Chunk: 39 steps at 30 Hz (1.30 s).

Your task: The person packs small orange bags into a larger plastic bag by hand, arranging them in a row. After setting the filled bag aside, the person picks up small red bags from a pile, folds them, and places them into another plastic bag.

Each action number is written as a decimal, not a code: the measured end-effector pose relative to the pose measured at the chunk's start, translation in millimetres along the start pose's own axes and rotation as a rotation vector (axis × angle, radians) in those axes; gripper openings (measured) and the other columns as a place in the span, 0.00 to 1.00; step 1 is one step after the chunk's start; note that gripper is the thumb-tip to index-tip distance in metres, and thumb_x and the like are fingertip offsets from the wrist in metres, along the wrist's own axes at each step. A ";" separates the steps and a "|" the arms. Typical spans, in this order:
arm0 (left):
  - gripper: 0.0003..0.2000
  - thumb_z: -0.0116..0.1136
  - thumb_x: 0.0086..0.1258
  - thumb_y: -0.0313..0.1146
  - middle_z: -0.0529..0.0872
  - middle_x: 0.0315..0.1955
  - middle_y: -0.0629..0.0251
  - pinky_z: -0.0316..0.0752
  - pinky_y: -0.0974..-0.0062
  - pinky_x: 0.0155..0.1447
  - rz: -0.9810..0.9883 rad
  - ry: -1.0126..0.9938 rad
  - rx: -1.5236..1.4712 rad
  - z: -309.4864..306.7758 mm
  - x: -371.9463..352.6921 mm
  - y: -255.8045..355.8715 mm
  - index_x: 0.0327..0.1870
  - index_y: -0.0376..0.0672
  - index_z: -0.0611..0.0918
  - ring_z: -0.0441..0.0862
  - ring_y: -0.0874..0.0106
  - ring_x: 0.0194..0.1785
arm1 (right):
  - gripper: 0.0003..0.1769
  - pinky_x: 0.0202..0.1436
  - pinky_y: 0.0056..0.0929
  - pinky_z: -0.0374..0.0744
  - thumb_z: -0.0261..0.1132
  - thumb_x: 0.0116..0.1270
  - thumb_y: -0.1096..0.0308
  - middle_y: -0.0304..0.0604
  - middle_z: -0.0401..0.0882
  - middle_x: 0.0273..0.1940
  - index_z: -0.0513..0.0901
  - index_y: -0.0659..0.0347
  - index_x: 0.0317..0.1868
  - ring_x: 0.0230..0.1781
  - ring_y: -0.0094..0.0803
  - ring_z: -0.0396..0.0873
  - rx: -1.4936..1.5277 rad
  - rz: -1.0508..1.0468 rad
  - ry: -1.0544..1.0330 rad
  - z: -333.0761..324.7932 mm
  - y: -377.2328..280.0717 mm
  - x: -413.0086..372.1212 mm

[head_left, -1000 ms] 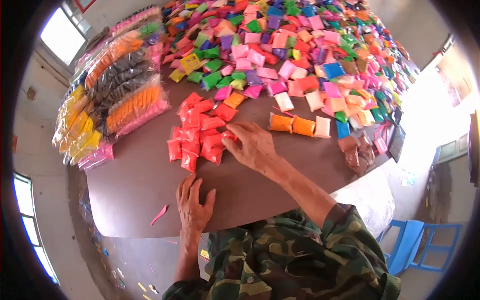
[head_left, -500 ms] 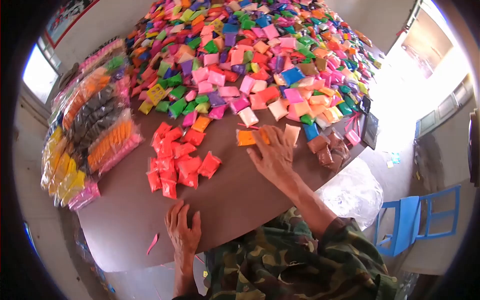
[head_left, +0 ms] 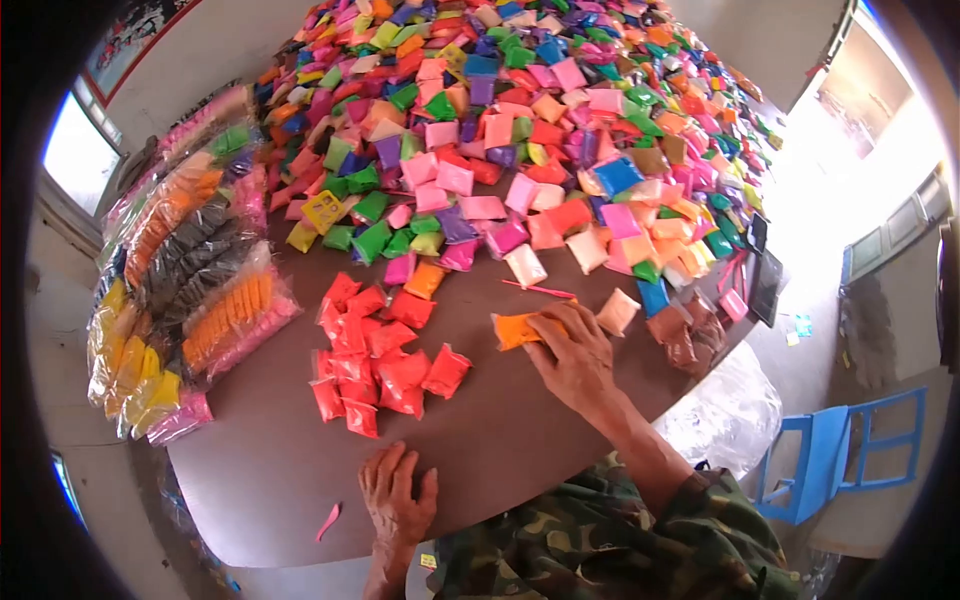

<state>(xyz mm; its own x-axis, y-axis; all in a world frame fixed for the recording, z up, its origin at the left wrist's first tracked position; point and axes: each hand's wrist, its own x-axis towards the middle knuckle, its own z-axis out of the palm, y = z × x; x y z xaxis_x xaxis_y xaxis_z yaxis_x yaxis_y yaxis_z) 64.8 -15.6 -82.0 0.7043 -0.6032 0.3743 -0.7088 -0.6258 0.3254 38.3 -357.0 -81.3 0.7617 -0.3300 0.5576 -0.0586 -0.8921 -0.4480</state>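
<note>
Right hand on orange packets at the near edge of a table heaped with coloured sachets.

The right hand (head_left: 578,352) lies with fingers bent down over the orange packets (head_left: 516,329); whether it grips or only presses them cannot be told. The packets sit on the brown table (head_left: 270,450), between a cluster of red packets (head_left: 380,360) and a cream packet (head_left: 617,311). The left hand (head_left: 400,500) rests flat, fingers spread wide, holding nothing, near a pink strip (head_left: 328,520). Bagged bundles (head_left: 200,280) are stacked along the table's left side.
</note>
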 end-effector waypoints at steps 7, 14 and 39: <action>0.20 0.75 0.61 0.30 0.84 0.64 0.50 0.72 0.46 0.71 0.052 -0.113 -0.072 -5.2 2.3 -2.2 0.54 0.36 0.85 0.79 0.47 0.67 | 0.19 0.64 0.47 0.82 0.77 0.63 0.67 0.41 0.82 0.57 0.85 0.53 0.54 0.61 0.48 0.82 -0.011 0.056 -0.004 0.5 1.2 4.3; 0.18 0.68 0.72 0.33 0.82 0.67 0.45 0.69 0.42 0.74 0.102 -0.200 -0.033 -1.9 0.7 -12.5 0.57 0.33 0.84 0.76 0.42 0.69 | 0.19 0.64 0.46 0.83 0.75 0.65 0.66 0.41 0.81 0.59 0.85 0.52 0.57 0.64 0.47 0.80 0.032 0.114 0.014 2.1 2.9 1.6; 0.18 0.59 0.80 0.38 0.84 0.64 0.44 0.70 0.45 0.74 0.219 -0.066 0.126 12.5 -2.9 -10.4 0.59 0.30 0.84 0.79 0.44 0.67 | 0.17 0.60 0.43 0.79 0.74 0.59 0.73 0.45 0.79 0.52 0.83 0.59 0.49 0.59 0.46 0.76 0.184 0.053 0.332 24.3 17.2 -16.2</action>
<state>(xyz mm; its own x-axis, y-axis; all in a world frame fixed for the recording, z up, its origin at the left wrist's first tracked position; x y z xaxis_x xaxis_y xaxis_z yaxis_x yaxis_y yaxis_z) 70.7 -13.6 -97.3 0.5382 -0.7595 0.3653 -0.8375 -0.5306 0.1307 40.6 -359.4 -115.0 0.5083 -0.4832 0.7128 0.0478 -0.8107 -0.5836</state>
